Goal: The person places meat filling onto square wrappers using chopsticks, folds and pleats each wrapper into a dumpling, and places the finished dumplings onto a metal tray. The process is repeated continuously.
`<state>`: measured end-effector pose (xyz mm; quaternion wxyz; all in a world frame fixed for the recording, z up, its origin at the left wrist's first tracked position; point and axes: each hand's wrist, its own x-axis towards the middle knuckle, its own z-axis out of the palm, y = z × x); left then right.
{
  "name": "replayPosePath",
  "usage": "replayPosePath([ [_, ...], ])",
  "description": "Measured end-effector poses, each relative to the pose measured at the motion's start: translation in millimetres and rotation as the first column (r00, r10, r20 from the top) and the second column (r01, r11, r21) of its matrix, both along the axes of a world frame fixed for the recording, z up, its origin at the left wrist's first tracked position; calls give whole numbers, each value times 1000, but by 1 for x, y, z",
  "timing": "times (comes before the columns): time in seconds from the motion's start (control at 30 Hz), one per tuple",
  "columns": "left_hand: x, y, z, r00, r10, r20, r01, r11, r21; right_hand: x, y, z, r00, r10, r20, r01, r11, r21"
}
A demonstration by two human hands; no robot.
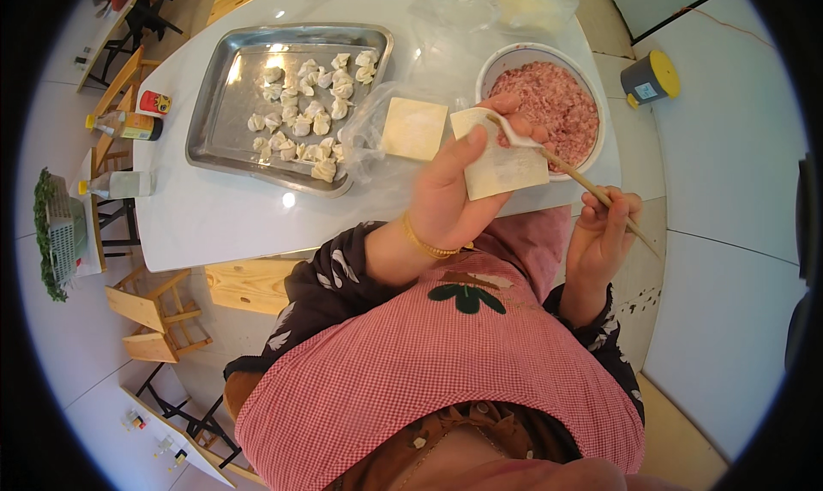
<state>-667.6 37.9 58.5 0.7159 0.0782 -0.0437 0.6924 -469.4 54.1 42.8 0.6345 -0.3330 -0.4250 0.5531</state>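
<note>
My left hand [444,191] holds a square, pale dough wrapper [510,174] up near the bowl, its far edge folded over. Between the fingers of my right hand [602,236] is a thin wooden stick [576,175], slanting to the wrapper. Its far end lies at the fold, where any filling is hidden. Beyond the hands, minced meat [549,101] fills a white bowl [485,68]. Left of the wrapper, a stack of square wrappers [413,129] sits on a clear plastic bag [364,157]. Several folded wontons [301,126] lie mostly in the right half of a metal tray [225,127].
The white table [257,221] has a curved edge. More clear plastic bags [523,7] lie at its far side. Left stand a red can [154,103], a dark bottle [129,126] and a clear bottle [120,185]. A yellow-lidded bin [650,78] is on the floor at right.
</note>
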Motion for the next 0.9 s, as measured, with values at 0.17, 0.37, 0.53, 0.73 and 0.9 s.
replayPosePath([
  [0.17, -2, 3, 5, 957, 75, -281, -97, 993, -66, 0, -4, 2, 994, 69, 88, -85, 977, 194],
  [0.37, -3, 1, 21, 955, 78, -285, -118, 985, -124, 0, -5, 3, 996, 70, 56, -80, 976, 203],
  [0.53, -8, 4, 20, 945, 70, -320, -140, 969, -203, -1, -6, 0, 986, 126, 105, -146, 966, 213],
  [0.73, -8, 7, 2, 891, 93, -444, -225, 940, -255, -1, -8, -2, 987, 102, 124, -124, 976, 180],
  [0.9, -8, 9, -7, 874, 62, -482, -239, 919, -314, 0, -8, -4, 989, 112, 93, -127, 978, 165],
])
